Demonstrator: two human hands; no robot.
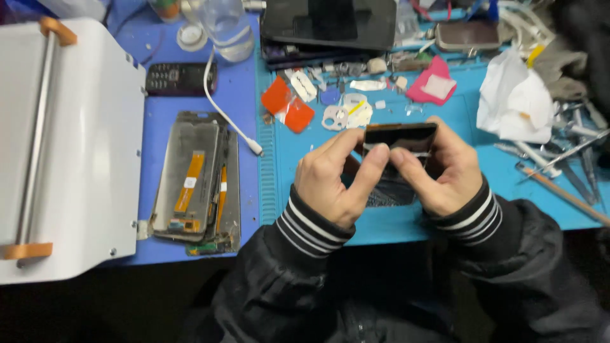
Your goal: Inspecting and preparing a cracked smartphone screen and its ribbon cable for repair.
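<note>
Both hands pinch a flat black rectangular phone screen panel [400,135] above the blue tabletop [394,222] | left hand [333,181] clamps its left end, right hand [438,168] its right | stacked grey phone frames with orange flex cables [197,181] lie well left | crumpled white tissue [515,98] to the right

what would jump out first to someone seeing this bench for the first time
At the centre, the left hand and right hand together hold up a dark phone screen panel above the blue work mat. To the left lie stacked opened phone frames with orange ribbon cables, beside a large white machine. A crumpled white tissue and metal tools sit at the right.
</note>
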